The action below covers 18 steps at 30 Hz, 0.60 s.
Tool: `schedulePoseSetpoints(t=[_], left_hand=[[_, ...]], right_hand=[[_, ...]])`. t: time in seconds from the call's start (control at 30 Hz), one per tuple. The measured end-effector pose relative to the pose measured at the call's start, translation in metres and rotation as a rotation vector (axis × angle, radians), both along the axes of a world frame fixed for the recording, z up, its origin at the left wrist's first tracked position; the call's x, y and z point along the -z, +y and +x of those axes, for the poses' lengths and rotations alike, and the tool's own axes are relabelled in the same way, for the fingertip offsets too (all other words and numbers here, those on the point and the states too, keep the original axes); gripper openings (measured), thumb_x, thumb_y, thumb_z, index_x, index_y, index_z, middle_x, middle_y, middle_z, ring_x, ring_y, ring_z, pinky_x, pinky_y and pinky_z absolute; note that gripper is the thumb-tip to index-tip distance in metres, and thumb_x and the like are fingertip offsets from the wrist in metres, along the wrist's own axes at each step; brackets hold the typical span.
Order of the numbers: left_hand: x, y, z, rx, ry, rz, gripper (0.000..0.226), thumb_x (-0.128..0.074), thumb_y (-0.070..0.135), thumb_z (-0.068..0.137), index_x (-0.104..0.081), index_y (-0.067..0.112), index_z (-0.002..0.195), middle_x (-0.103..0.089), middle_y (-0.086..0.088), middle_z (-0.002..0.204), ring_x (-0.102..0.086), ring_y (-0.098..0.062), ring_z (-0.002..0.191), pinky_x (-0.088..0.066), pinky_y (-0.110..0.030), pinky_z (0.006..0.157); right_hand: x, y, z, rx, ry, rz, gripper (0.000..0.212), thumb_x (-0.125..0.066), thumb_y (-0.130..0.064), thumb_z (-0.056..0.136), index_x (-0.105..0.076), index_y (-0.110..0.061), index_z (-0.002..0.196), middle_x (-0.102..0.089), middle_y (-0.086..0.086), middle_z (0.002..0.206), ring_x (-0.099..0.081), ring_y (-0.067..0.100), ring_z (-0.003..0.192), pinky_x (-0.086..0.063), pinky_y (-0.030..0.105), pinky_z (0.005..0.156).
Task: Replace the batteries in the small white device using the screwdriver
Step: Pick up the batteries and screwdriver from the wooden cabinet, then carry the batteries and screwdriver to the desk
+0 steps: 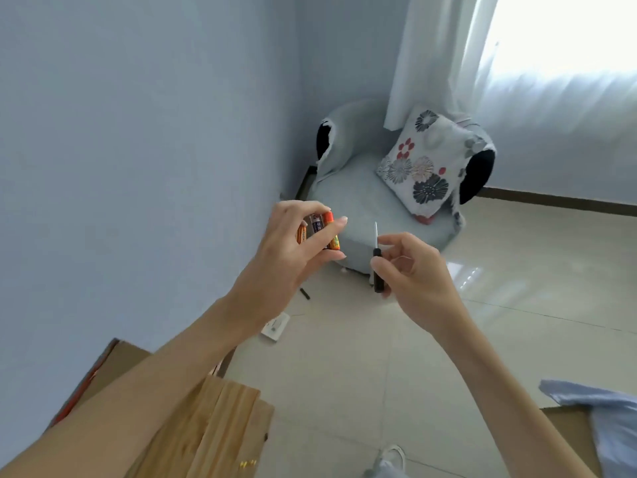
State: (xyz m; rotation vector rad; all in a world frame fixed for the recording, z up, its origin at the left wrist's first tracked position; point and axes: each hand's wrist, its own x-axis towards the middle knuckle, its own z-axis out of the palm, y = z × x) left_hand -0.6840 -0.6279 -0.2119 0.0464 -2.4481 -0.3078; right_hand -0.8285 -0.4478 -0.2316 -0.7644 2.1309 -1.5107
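The left hand (289, 250) grips a bunch of batteries (319, 225) in curled fingers. To their right, the right hand (413, 274) pinches the screwdriver (377, 267), blade up. What looks like the white device (275, 327) lies on the floor below the left fingers. Best to park the batteries first, freeing that hand to steady it.

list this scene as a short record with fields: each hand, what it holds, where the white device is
left hand: grips several batteries
right hand: pinches a black-handled screwdriver, tip up
white device: lies on the floor, held by neither hand
behind: armchair with flowered cushion
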Motion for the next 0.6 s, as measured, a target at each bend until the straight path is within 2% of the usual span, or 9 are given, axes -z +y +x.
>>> schedulePoseSetpoints(t=[0.13, 0.27, 0.33, 0.43, 0.6], left_hand=[[-0.015, 0.041, -0.108, 0.176, 0.036, -0.039, 0.042, -0.073, 0.018, 0.102, -0.066, 0.006, 0.142, -0.059, -0.019, 0.134, -0.052, -0.034, 0.121, -0.046, -0.036, 0.106], [-0.027, 0.087, -0.21, 0.346, 0.072, -0.024, 0.042, -0.073, 0.017, 0.102, -0.066, 0.006, 0.142, -0.059, -0.019, 0.134, -0.051, -0.033, 0.122, -0.042, -0.031, 0.11], [-0.031, 0.107, -0.26, 0.43, 0.082, -0.026, 0.044, -0.073, 0.018, 0.101, -0.066, 0.006, 0.142, -0.059, -0.019, 0.135, -0.051, -0.034, 0.123, -0.042, -0.032, 0.11], [-0.035, 0.135, -0.334, 0.559, 0.09, -0.019, 0.046, -0.075, 0.017, 0.099, -0.065, 0.006, 0.143, -0.058, -0.019, 0.136, -0.049, -0.035, 0.124, -0.046, -0.04, 0.109], [-0.037, 0.177, -0.452, 0.738, 0.093, -0.039, 0.04, -0.063, 0.029, 0.107, -0.067, 0.007, 0.141, -0.058, -0.019, 0.136, -0.05, -0.037, 0.125, -0.047, -0.037, 0.108]], right_hand=[[-0.021, 0.066, -0.078, 0.142, 0.014, -0.035, 0.026, -0.071, -0.008, 0.095, -0.069, -0.022, 0.117, -0.07, 0.01, 0.092, -0.068, 0.032, 0.071, -0.053, 0.022, 0.055], [-0.034, 0.125, -0.148, 0.264, 0.059, -0.046, 0.026, -0.072, -0.009, 0.095, -0.069, -0.021, 0.118, -0.071, 0.003, 0.088, -0.069, 0.029, 0.066, -0.058, 0.039, 0.062], [-0.04, 0.152, -0.181, 0.335, 0.079, -0.042, 0.025, -0.072, -0.01, 0.095, -0.069, -0.024, 0.115, -0.072, 0.002, 0.086, -0.07, 0.028, 0.064, -0.06, 0.042, 0.065], [-0.05, 0.187, -0.227, 0.448, 0.085, -0.063, 0.025, -0.071, -0.009, 0.096, -0.067, -0.025, 0.114, -0.072, 0.003, 0.086, -0.07, 0.023, 0.06, -0.057, 0.034, 0.058], [-0.055, 0.233, -0.304, 0.647, 0.1, -0.073, 0.025, -0.071, -0.01, 0.097, -0.068, -0.02, 0.119, -0.072, 0.007, 0.093, -0.071, 0.021, 0.063, -0.055, 0.024, 0.056]])
